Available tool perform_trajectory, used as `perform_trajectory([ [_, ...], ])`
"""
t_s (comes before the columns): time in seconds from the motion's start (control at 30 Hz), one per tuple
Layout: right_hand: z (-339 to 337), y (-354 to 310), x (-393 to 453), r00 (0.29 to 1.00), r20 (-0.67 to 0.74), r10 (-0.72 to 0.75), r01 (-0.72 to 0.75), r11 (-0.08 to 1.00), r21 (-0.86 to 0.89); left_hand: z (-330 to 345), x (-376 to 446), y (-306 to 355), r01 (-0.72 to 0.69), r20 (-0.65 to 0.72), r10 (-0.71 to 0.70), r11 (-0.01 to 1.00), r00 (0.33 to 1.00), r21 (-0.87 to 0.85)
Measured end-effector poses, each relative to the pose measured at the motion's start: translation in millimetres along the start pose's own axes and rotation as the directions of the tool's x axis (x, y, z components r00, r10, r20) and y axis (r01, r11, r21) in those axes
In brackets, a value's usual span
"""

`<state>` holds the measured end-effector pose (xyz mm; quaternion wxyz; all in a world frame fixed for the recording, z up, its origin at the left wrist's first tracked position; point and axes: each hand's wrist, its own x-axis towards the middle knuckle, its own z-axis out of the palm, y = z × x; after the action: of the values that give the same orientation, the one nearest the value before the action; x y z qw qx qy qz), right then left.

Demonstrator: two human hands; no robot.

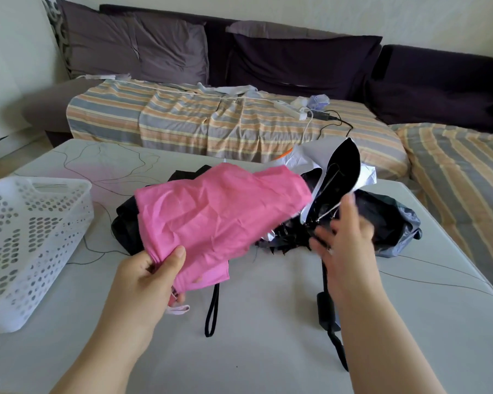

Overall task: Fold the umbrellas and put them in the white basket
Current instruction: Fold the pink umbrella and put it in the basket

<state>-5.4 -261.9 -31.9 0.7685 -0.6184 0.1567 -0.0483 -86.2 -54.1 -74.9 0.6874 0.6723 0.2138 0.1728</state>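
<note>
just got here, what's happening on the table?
A person is sorting a pile of collapsed umbrellas on a grey table. The left hand grips the near end of the pink umbrella, lifted over the pile. The right hand, blurred, fingers spread, hovers by the white umbrella with the black lining, holding nothing. The white basket at the left has no umbrella in it yet.
</note>
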Motion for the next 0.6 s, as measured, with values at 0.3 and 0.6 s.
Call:
perform_trajectory([
  [0.3,42.2,19.6,-20.5,0.97,0.181,0.164,-0.204,0.952,0.229,26.9,-24.4,0.4,-0.08,0.081,0.069,0.986,0.994,0.145],
  [0.6,18.0,3.9,-0.2,0.988,0.01,0.156,-0.147,0.905,0.4,33.9,-29.7,1.7,0.295,0.433,-0.315,0.949,0.845,0.114],
])
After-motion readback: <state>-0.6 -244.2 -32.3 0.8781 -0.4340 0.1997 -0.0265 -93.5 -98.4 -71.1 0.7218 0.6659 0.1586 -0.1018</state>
